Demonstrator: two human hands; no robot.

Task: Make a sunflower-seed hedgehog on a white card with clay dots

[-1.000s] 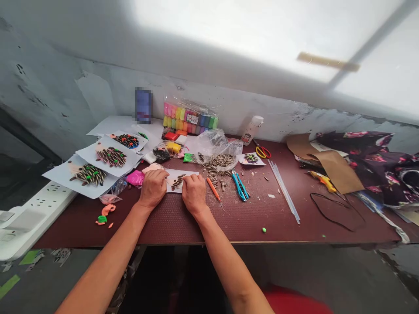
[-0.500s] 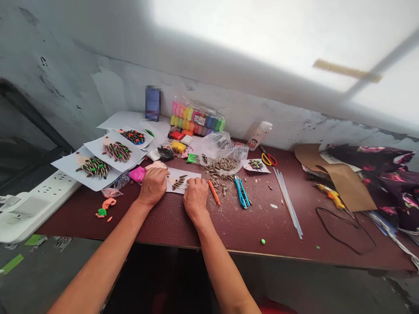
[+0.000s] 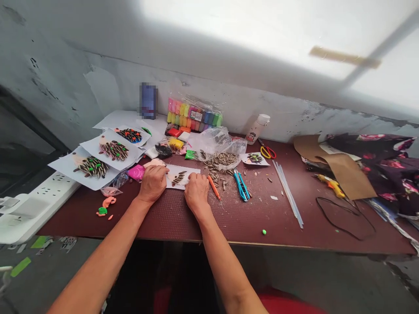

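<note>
A white card (image 3: 195,170) lies on the table between my hands, bearing a pale clay hedgehog shape (image 3: 172,175) with several striped sunflower seeds (image 3: 179,177) set in slanting rows. My left hand (image 3: 153,182) is closed, its fingertips at the card's left edge. Curled fingers of my right hand (image 3: 197,190) rest over the card's right side; whatever they pinch is hidden. Just right of that hand lies an orange pen-like tool (image 3: 214,187). Loose sunflower seeds (image 3: 224,160) spill from a clear plastic bag (image 3: 218,141) behind it.
Seed-covered hedgehog cards (image 3: 114,149) are stacked at left, beside a white power strip (image 3: 49,198). Rightward lie a blue utility knife (image 3: 241,186), scissors (image 3: 267,151), glue sticks (image 3: 288,194) and a yellow glue gun (image 3: 332,185). Coloured clay packs (image 3: 194,115) and a bottle (image 3: 258,129) stand behind.
The head view has tilted slightly, so the right side of the table appears higher. Both hands stay at the card, with the right fingers shifted only slightly.
</note>
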